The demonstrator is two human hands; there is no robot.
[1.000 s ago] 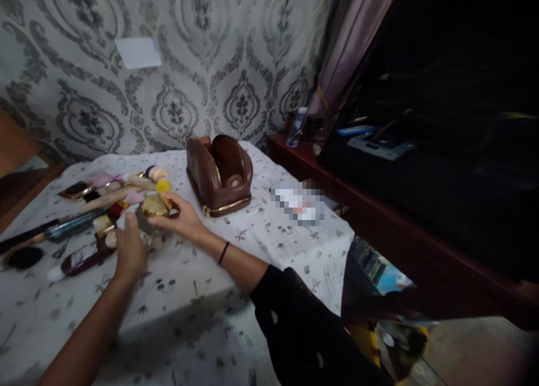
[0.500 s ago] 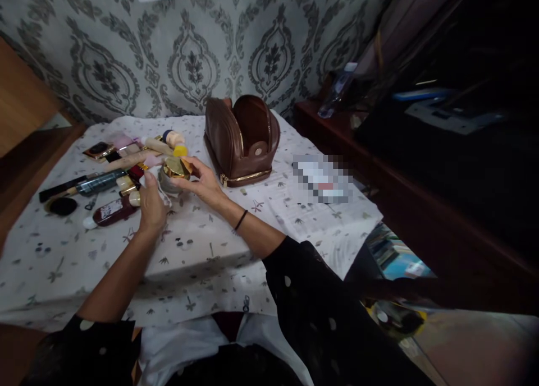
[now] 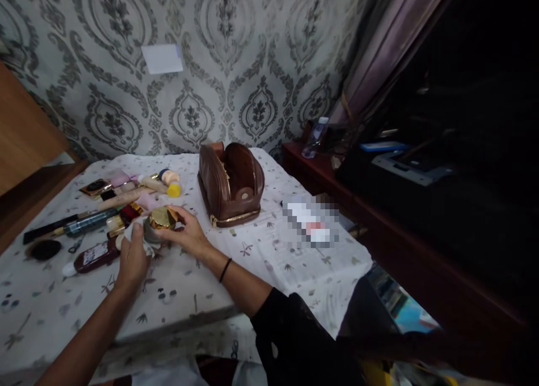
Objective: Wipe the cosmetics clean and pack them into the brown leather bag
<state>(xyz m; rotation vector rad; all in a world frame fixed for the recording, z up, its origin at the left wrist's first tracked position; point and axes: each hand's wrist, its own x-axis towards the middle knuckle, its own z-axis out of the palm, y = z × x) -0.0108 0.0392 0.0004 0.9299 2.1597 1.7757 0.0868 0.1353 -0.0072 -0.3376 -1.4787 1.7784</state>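
Between both hands is a round jar with a shiny gold lid (image 3: 163, 218), held just above the cloth-covered table (image 3: 177, 313). My right hand (image 3: 187, 233) grips it from the right, thumb below the lid and fingers behind. A crumpled white wipe (image 3: 148, 247) is pinched in my left hand (image 3: 133, 257) and presses against the jar's left side. Beside my left hand lies a dark red bottle with a white cap (image 3: 96, 256). Behind it are a dark blue-green tube (image 3: 90, 223), a fluffy makeup brush (image 3: 45, 250) and a small bottle with a yellow cap (image 3: 173, 189).
An unzipped brown leather cosmetic bag (image 3: 233, 206) stands at the table's back middle. A pixelated flat object (image 3: 309, 220) lies to its right. A clear plastic bottle (image 3: 315, 138) stands on the dark red wooden furniture at right. White paper (image 3: 162, 59) hangs on the patterned wall.
The view has tilted up, so everything sits lower in the picture and more of the wall shows. Both hands still hold the jar and the wipe.
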